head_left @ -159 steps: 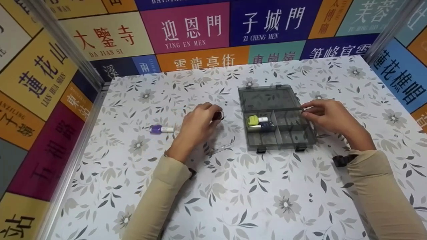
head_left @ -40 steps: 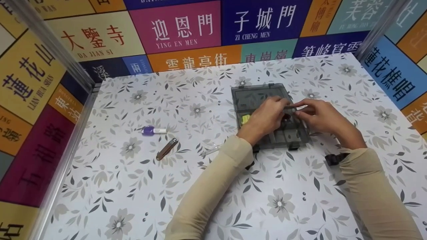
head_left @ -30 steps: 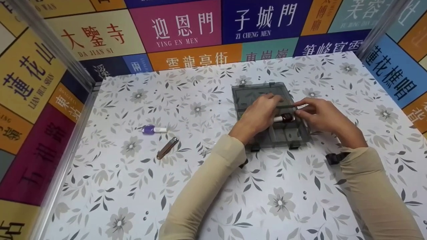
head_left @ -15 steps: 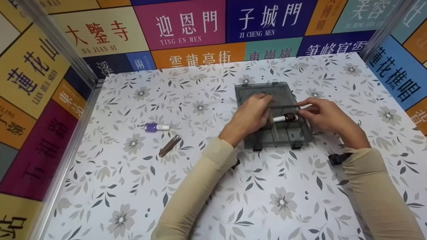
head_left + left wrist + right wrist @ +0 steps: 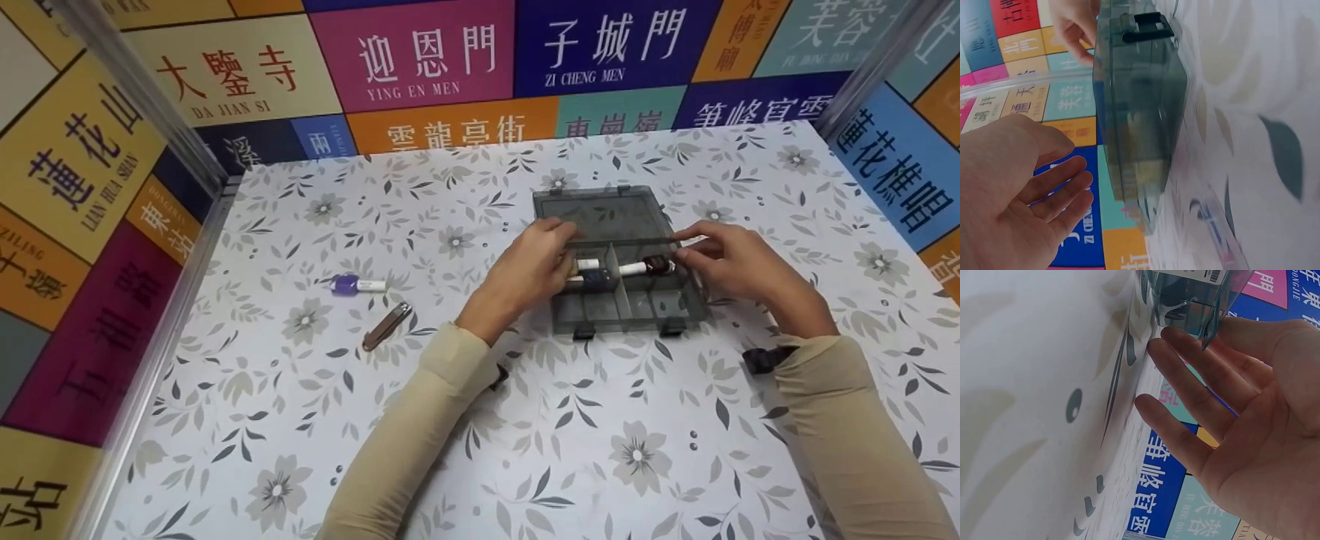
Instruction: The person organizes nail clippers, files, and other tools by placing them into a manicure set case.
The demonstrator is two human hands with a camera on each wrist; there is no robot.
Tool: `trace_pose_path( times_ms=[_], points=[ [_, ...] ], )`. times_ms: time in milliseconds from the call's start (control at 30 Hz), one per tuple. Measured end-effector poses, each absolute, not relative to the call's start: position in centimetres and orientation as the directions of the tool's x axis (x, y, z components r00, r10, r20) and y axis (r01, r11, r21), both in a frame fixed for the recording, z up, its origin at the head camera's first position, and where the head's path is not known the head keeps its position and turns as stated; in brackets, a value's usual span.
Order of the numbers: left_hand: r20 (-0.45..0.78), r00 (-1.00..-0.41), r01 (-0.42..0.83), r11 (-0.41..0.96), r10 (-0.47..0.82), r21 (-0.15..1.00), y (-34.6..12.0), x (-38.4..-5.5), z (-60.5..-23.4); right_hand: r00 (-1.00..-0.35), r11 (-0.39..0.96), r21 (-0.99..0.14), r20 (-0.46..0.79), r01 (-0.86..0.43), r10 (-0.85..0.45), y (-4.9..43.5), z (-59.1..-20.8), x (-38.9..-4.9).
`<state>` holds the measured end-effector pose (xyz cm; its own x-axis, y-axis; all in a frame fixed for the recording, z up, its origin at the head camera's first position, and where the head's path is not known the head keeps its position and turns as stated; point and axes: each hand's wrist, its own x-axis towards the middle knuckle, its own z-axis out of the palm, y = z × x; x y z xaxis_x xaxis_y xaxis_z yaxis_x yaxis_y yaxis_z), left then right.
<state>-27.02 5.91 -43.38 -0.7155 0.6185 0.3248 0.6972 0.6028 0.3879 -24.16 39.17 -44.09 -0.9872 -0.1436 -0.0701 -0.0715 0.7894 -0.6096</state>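
The smoky see-through compartment box [image 5: 589,313] stands with its lid [image 5: 604,214] laid back. A dark red nail polish bottle [image 5: 658,265] with a white cap lies in its upper right compartment. A navy polish bottle [image 5: 598,280] lies in the left compartment; the yellow-green one beside it is mostly hidden behind my left hand. My left hand [image 5: 521,274] is over the box's left side; in the left wrist view its fingers [image 5: 1064,205] are loosely bent and hold nothing. At the right side, my right hand [image 5: 731,259] pinches the box's edge between thumb and finger.
On the flowered tabletop to the left lie a purple nail polish bottle [image 5: 357,285] and a brown nail clipper [image 5: 387,327]. A clear thin plastic piece [image 5: 1216,225] lies beside the box in the left wrist view. Lettered panels [image 5: 427,60] wall the table's back and sides.
My left hand has let go of the dark red polish bottle in the upper right compartment and drawn back leftward, uncovering the navy bottle. My right hand stays at the box's edge.
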Motion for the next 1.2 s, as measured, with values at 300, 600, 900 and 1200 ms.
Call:
trace_pose_path(
  times_ms=[300, 600, 900, 1200],
  points=[
    [0.346, -0.731, 0.682, 0.601, 0.588, 0.418, 3.5, -26.6, -43.1, -0.988, 0.787, -0.612, -0.064, -0.073, -0.142, 39.3, -44.0, -23.9],
    [0.389, -0.71, 0.704, 0.592, 0.587, 0.392, 2.0, -26.0, -43.2, -0.988, 0.784, -0.616, -0.063, -0.071, -0.139, 39.4, -44.2, -23.8],
    [0.415, -0.707, 0.705, 0.616, 0.573, 0.351, 0.0, -25.5, -43.1, -0.986, 0.771, -0.633, -0.077, -0.066, -0.148, 39.2, -44.1, -23.9],
    [0.425, -0.717, 0.687, 0.665, 0.553, 0.294, -2.1, -24.5, -43.1, -0.986, 0.773, -0.632, -0.08, -0.065, -0.148, 39.0, -44.0, -23.9]
  ],
)
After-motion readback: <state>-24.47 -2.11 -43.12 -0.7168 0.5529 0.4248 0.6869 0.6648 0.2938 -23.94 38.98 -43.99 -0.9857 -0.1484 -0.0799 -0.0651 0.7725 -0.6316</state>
